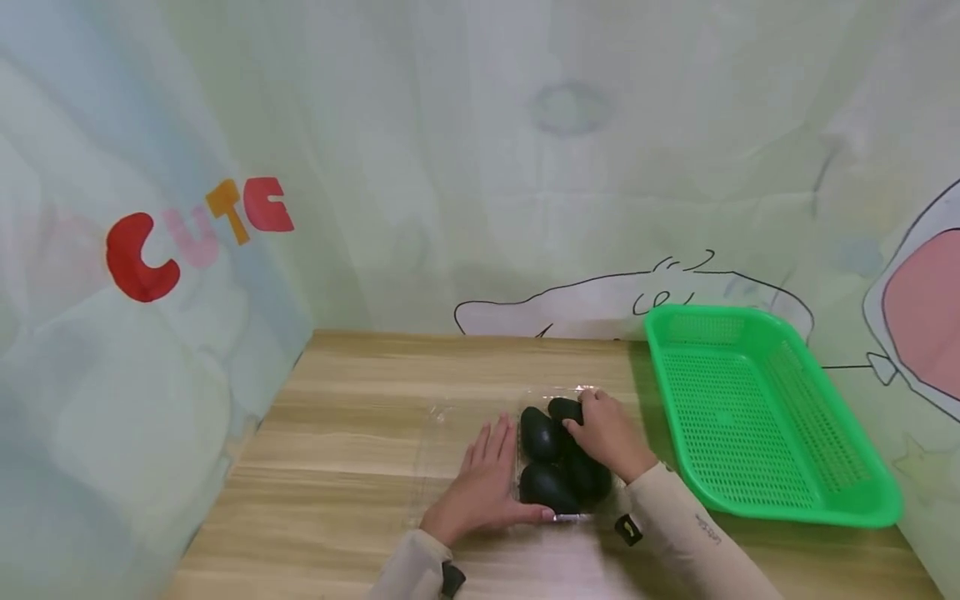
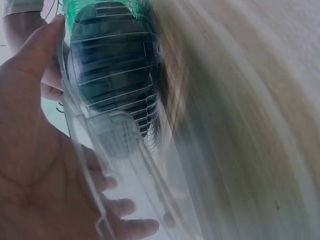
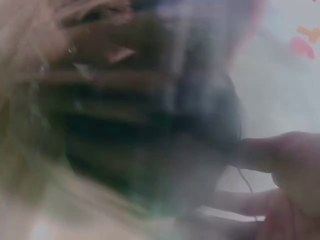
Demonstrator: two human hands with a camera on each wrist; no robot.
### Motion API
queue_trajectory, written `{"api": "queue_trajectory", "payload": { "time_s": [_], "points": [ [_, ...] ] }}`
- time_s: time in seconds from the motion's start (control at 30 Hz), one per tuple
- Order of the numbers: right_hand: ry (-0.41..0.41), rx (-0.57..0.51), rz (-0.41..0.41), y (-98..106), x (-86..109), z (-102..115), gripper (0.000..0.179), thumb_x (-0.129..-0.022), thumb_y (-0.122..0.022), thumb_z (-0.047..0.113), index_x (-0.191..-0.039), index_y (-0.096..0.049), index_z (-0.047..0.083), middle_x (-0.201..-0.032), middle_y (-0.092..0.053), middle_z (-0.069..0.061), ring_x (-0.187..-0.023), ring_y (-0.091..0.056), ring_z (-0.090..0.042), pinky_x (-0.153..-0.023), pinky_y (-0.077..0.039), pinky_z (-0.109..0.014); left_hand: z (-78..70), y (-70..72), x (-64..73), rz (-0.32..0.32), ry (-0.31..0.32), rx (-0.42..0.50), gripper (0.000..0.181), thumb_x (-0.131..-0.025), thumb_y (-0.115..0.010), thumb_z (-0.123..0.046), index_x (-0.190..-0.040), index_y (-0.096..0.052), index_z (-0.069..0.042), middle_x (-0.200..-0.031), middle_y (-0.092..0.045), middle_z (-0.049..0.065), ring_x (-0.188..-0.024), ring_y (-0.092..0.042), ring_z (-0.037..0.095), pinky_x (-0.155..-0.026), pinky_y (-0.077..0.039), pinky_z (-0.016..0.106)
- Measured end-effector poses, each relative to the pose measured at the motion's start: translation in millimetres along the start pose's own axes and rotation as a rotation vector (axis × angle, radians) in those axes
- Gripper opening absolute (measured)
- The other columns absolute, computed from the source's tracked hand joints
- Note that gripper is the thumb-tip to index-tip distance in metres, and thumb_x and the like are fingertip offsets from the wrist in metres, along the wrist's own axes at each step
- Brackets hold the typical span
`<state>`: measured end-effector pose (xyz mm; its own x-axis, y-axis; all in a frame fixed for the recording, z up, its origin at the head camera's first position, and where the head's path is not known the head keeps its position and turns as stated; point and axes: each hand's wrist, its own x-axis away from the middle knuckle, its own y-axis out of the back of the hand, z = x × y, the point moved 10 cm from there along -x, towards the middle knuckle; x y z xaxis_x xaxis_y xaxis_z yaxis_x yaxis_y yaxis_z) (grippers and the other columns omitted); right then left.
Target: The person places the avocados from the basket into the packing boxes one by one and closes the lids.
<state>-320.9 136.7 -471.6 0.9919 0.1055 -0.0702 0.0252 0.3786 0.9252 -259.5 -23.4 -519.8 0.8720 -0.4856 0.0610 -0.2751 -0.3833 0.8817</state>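
Observation:
Several dark, egg-shaped avocados point(image 1: 539, 435) lie in one half of a clear plastic clamshell box point(image 1: 567, 517); its lid point(image 1: 442, 450) is folded out flat to the left. My left hand point(image 1: 483, 487) rests along the box's left and near edges, fingers spread and thumb by the near rim. In the left wrist view the ribbed wall shows a dark avocado point(image 2: 117, 57) through it. At the back right of the box, my right hand point(image 1: 611, 433) grips an avocado point(image 1: 564, 409) between thumb and fingers. The right wrist view is blurred, with the fingers against a dark avocado point(image 3: 150, 155).
A green perforated plastic basket point(image 1: 731, 425) stands to the right of the box, with nothing seen inside. Both sit on a wood-grain table point(image 1: 337, 417). Behind and to the left hangs a printed curtain point(image 1: 420, 167).

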Motion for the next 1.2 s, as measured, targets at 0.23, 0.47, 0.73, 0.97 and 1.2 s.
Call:
{"api": "queue_trajectory", "payload": {
  "time_s": [0.23, 0.47, 0.73, 0.97, 1.2],
  "points": [
    [0.034, -0.041, 0.126, 18, -0.5, -1, 0.036, -0.097, -0.068, 0.027, -0.112, -0.068, -0.007, -0.102, -0.070, -0.019, -0.086, -0.065, -0.029, -0.078, -0.056, -0.048, 1.6, 0.2, -0.4, -0.003, 0.001, 0.002, 0.137, -0.071, -0.067, -0.084, -0.162, -0.009, -0.001, -0.170, -0.002, 0.019, -0.155, -0.006, 0.045, -0.121, -0.018, 0.063],
    [0.038, -0.067, 0.079, 47, -15.6, -7, 0.041, -0.099, -0.061, 0.026, -0.117, -0.067, -0.010, -0.117, -0.069, -0.028, -0.106, -0.066, -0.042, -0.089, -0.054, -0.055, 1.0, 2.8, 1.3, -0.014, -0.005, 0.014, 0.134, -0.071, -0.068, -0.083, -0.163, -0.010, -0.006, -0.170, -0.003, 0.018, -0.155, -0.007, 0.045, -0.121, -0.018, 0.064],
    [-0.018, -0.077, 0.200, 35, -32.3, -25, 0.054, -0.103, -0.055, 0.027, -0.138, -0.052, -0.014, -0.140, -0.054, -0.034, -0.131, -0.050, -0.050, -0.107, -0.043, -0.060, -8.6, 14.3, 15.0, -0.064, -0.033, 0.037, 0.121, -0.080, -0.071, -0.071, -0.164, -0.010, -0.008, -0.171, -0.007, 0.015, -0.155, -0.010, 0.042, -0.123, -0.019, 0.057],
    [0.021, -0.109, 0.299, 17, -38.0, -33, 0.052, -0.105, -0.050, 0.023, -0.140, -0.047, -0.015, -0.143, -0.050, -0.035, -0.132, -0.049, -0.050, -0.108, -0.043, -0.060, -22.3, 39.5, 57.2, -0.261, -0.058, 0.313, 0.066, -0.095, -0.070, -0.041, -0.147, -0.049, -0.006, -0.141, -0.057, 0.012, -0.128, -0.057, 0.024, -0.102, -0.052, 0.046],
    [0.052, -0.156, 0.311, 11, -35.4, -31, 0.038, -0.103, -0.054, 0.014, -0.128, -0.059, -0.014, -0.128, -0.062, -0.033, -0.115, -0.063, -0.046, -0.093, -0.054, -0.055, -1.0, -8.5, 81.9, -0.079, 0.154, 0.939, 0.027, -0.102, -0.061, -0.022, -0.101, -0.072, 0.003, -0.085, -0.073, 0.008, -0.073, -0.068, 0.012, -0.060, -0.059, 0.028]
  ]
}}
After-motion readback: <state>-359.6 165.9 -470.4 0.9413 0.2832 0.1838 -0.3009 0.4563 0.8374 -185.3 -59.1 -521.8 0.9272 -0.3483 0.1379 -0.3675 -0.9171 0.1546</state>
